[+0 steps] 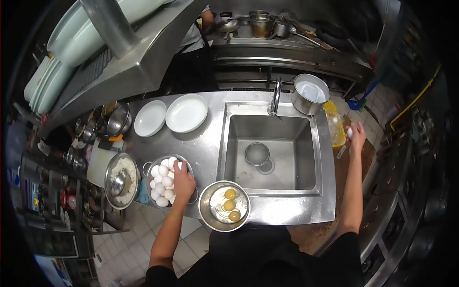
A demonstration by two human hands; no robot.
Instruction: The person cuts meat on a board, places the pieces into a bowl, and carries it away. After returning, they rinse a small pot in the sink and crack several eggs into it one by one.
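Note:
My left hand point(184, 182) reaches into a metal colander point(149, 190) heaped with white eggs point(163, 171), and its fingers are closed around an egg at the right side of the pile. Beside it, at the counter's front edge, stands a steel bowl point(204, 214) with three yolks point(229, 205) in clear egg white. Far to the right, my right hand point(357, 137) is closed on a white eggshell point(350, 133), just beyond a yellow container point(336, 129). Whether that shell is whole or broken is hard to see.
A sink point(234, 143) with a faucet point(276, 95) is set in the steel counter, a metal pot point(311, 94) at its far corner. Two white plates point(186, 113) lie at the back left. A bowl of white food point(130, 165) stands left of the colander. Another person point(193, 43) is behind.

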